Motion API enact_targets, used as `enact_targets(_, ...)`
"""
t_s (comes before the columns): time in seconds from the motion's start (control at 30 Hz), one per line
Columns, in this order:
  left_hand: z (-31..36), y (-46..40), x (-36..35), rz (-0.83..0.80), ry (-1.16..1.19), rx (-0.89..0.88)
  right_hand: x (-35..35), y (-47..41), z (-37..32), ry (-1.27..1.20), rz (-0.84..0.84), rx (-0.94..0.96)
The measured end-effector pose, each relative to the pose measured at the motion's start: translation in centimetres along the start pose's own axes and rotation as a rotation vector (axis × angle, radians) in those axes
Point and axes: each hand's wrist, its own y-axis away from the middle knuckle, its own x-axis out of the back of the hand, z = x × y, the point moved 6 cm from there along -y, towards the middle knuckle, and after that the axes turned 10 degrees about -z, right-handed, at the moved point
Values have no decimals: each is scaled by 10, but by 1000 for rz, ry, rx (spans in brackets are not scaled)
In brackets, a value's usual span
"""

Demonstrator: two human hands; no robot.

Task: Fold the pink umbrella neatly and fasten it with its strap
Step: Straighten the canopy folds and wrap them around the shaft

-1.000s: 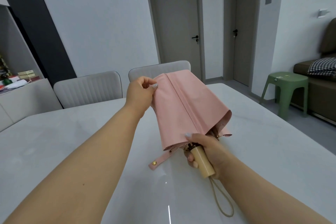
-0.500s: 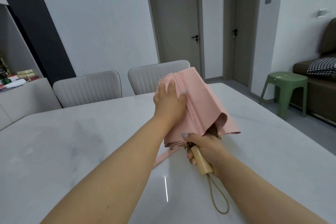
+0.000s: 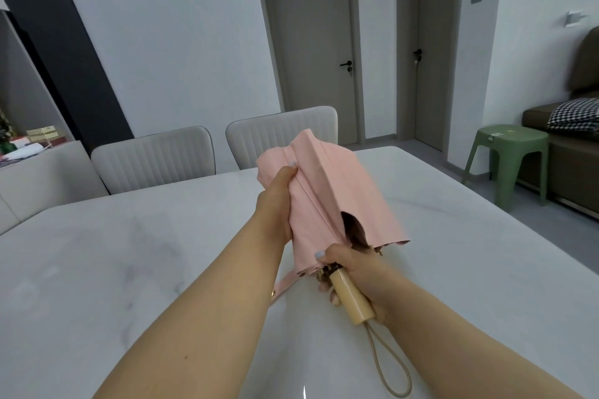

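pink umbrella [image 3: 337, 191] gripped by left hand [image 3: 275, 204], right hand [image 3: 353, 272] clasping wooden handle [image 3: 351, 300].

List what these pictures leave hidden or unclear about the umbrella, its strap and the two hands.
- Head view: most of the strap runs behind the left forearm; whether its snap is fastened cannot be told.
- Left hand: fingers are buried behind the pink umbrella canopy folds.
- Right hand: fingertips wrap behind the wooden handle.
- Ribs and shaft: covered by fabric, only a dark gap shows.
- Wrist cord: its loop nears the bottom edge.

Bare forearms, pale polished nails
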Motion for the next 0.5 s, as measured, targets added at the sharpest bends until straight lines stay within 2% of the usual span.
enact_targets(0.1, 1, -3, -2, -16, 37, -30, 3, -2, 3, -93, -10, -6)
enact_targets(0.27, 0, -8, -7, -50, 70, -61, -11, -6, 5, -433, -204, -12)
enact_targets(0.37, -2, -10, -8, -83, 85, -72, -14, -4, 3, -519, -259, 15)
enact_targets(0.5, -3, -10, -7, -81, 97, -71, -15, -4, 3, -567, -247, 8)
